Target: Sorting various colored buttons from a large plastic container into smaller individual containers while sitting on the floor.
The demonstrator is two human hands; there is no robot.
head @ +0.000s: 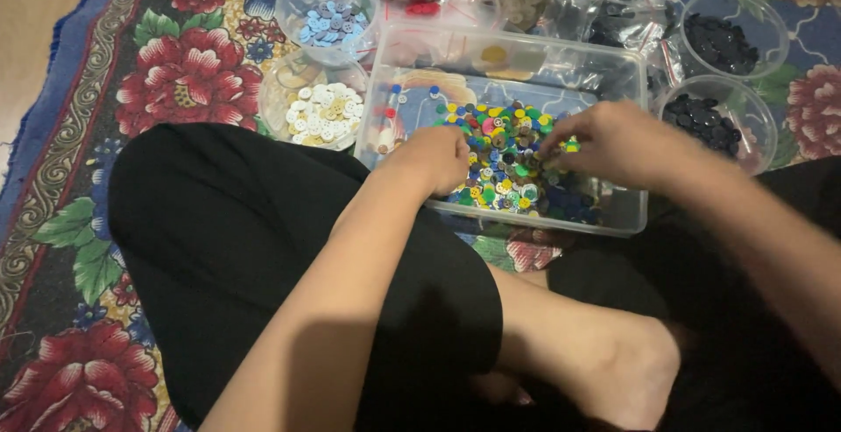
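— What is seen, left to right?
— The left hand is curled shut over the mixed coloured plastic buttons in the clear rectangular plastic tub; the right hand is pinching among them.
— Any risk?
— Buttons could be flicked over the tub's low wall by a hasty sweep.

Glossy buttons, probably plastic, in clear tub.

Small tubs crowd the clear bin on its far side, left and right, while both hands fill its near half, leaving its far half open.
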